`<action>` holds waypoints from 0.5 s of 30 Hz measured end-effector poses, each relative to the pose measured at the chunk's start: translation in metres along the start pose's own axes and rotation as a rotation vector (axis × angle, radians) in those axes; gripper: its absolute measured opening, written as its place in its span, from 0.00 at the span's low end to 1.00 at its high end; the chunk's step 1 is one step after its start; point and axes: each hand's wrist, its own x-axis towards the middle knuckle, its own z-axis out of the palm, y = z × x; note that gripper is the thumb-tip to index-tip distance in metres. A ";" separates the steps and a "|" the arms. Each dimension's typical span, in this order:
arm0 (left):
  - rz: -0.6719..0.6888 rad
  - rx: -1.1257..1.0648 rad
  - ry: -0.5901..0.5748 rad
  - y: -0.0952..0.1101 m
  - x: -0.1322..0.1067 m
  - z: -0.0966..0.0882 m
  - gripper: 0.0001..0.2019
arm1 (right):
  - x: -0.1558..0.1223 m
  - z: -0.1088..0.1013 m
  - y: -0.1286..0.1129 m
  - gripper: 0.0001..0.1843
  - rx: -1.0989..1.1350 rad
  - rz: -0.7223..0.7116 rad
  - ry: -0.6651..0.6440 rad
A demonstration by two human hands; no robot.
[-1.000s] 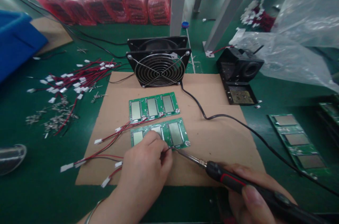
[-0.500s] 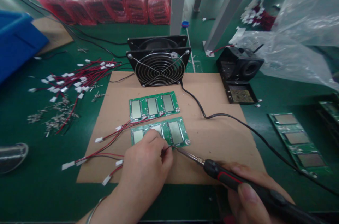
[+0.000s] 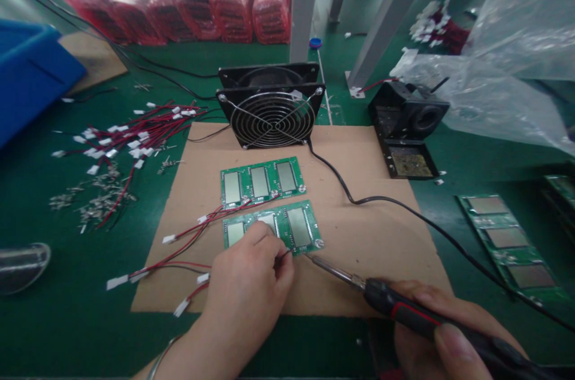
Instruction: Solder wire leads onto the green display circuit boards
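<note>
Two green circuit board panels lie on a brown cardboard sheet (image 3: 372,236). My left hand (image 3: 245,290) rests over the near panel (image 3: 296,227), its fingers pinched on a thin wire at the panel's front edge. My right hand (image 3: 444,332) grips a black and red soldering iron (image 3: 404,311). The iron's metal tip sits just right of the panel's front right corner, a little apart from the pinched wire. The far panel (image 3: 260,179) has red and black leads (image 3: 188,236) with white plugs soldered to it, trailing left.
A black fan (image 3: 269,113) stands at the back of the cardboard, its cord running right. A black iron stand (image 3: 404,122) sits to the right, more green panels (image 3: 507,242) beyond it. Loose red leads (image 3: 130,134) lie left, near a blue bin (image 3: 31,74). Red bags (image 3: 188,2) line the back.
The soldering iron's tip has drawn back to the right, away from the wire at the near panel's edge. My left hand stays in place.
</note>
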 end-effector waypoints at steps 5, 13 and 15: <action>0.003 -0.011 0.007 0.000 -0.003 0.000 0.08 | 0.004 0.008 -0.002 0.05 0.033 -0.026 0.061; 0.064 -0.024 0.040 -0.003 -0.004 0.000 0.08 | 0.021 0.010 -0.019 0.06 0.053 0.085 0.057; 0.089 -0.073 0.038 -0.004 -0.006 -0.001 0.09 | 0.028 0.010 -0.020 0.07 0.011 0.115 0.073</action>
